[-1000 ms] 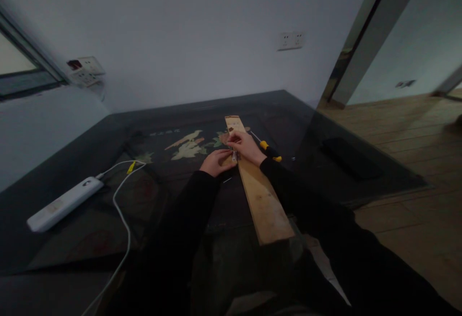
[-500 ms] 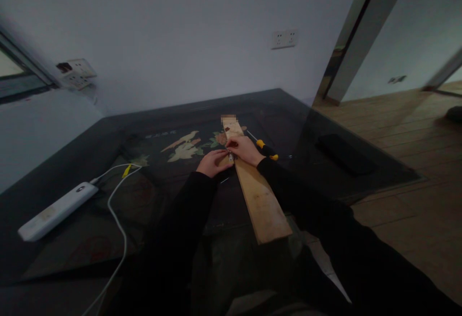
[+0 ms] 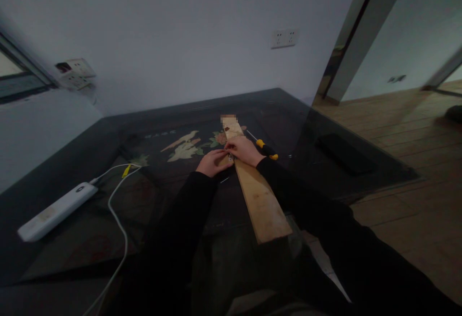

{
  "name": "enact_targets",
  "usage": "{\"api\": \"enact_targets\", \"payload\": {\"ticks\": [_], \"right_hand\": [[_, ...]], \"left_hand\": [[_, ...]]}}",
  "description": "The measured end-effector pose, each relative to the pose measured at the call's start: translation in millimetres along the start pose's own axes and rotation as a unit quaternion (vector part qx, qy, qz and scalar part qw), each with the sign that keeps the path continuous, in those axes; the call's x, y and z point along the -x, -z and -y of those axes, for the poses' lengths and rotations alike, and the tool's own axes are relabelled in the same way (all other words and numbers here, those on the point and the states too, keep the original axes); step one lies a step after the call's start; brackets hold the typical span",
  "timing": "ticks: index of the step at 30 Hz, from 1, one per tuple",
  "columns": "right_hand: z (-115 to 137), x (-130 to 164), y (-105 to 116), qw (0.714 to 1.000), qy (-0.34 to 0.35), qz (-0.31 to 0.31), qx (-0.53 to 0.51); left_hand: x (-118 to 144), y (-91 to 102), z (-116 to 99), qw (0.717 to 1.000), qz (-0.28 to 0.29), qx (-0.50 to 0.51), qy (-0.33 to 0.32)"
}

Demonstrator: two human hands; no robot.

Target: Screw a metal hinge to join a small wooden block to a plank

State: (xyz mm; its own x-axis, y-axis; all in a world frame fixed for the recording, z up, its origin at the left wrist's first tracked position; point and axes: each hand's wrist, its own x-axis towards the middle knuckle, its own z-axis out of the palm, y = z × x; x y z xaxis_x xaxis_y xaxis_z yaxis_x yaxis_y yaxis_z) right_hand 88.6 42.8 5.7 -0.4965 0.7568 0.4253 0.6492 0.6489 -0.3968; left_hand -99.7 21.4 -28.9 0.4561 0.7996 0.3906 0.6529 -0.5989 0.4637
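A long wooden board (image 3: pixel 265 205) lies lengthwise on the dark table, its near end overhanging toward me. At the board's left edge, my left hand (image 3: pixel 213 163) is closed, thumb and fingers around a small shiny metal piece (image 3: pixel 230 158). My right hand (image 3: pixel 244 149) rests across the board, with thumb and forefinger pinched just above that piece; whatever is between the fingertips is too small to make out. Right of the board lies a yellow-and-black screwdriver (image 3: pixel 267 149), shaft pointing away. A thin metal bit, perhaps a screw (image 3: pixel 224 179), sits left of the board.
On the left of the glossy table (image 3: pixel 288 109) is a white power strip (image 3: pixel 57 211) with a white cable (image 3: pixel 117 217) trailing to the near edge. A dark flat object (image 3: pixel 344 153) lies at the right. The wall (image 3: pixel 180 41) rises behind the table.
My right fingertips have shifted very slightly left and down over the metal piece, covering more of it. The left hand, board and screwdriver stay put.
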Motion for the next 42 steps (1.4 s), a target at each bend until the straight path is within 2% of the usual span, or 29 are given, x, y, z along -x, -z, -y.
{"api": "enact_targets", "payload": {"ticks": [9,18,23,26,28,30,33,36,39,42], "right_hand": [[3.3,2.6,4.0,1.000,0.006,0.002,0.011],[3.3,1.1,-0.5,0.999,-0.028,-0.011,0.014],[7.6,1.8,17.1,0.999,-0.048,-0.018,0.000],[2.8,18.4,39.3,0.995,-0.090,-0.044,0.031],[-5.8,38.1,51.5,0.985,-0.126,-0.057,0.105],[-16.3,59.6,57.7,0.966,-0.180,-0.044,0.179],[-27.8,82.5,55.8,0.946,-0.238,0.018,0.219],[-30.1,88.2,47.4,0.941,-0.249,0.055,0.225],[-29.4,85.3,41.4,0.942,-0.242,0.059,0.225],[-31.1,83.8,43.5,0.950,-0.234,0.036,0.203]], "left_hand": [[-0.1,1.1,-2.8,1.000,0.002,-0.004,0.009],[0.8,-1.0,1.6,1.000,-0.001,-0.002,0.006],[0.5,-1.1,0.6,1.000,0.001,0.012,0.002],[1.1,-0.9,-0.6,1.000,-0.001,0.020,0.005],[1.8,-0.4,-1.4,1.000,-0.004,0.026,0.009],[2.2,0.2,-2.1,1.000,-0.003,0.029,0.011],[2.3,0.8,-2.0,1.000,0.001,0.027,0.011],[2.2,0.4,-1.0,1.000,0.000,0.022,0.011],[2.1,-0.3,-1.1,1.000,-0.003,0.017,0.008],[2.2,-0.3,-2.1,1.000,-0.007,0.020,0.013]]}}
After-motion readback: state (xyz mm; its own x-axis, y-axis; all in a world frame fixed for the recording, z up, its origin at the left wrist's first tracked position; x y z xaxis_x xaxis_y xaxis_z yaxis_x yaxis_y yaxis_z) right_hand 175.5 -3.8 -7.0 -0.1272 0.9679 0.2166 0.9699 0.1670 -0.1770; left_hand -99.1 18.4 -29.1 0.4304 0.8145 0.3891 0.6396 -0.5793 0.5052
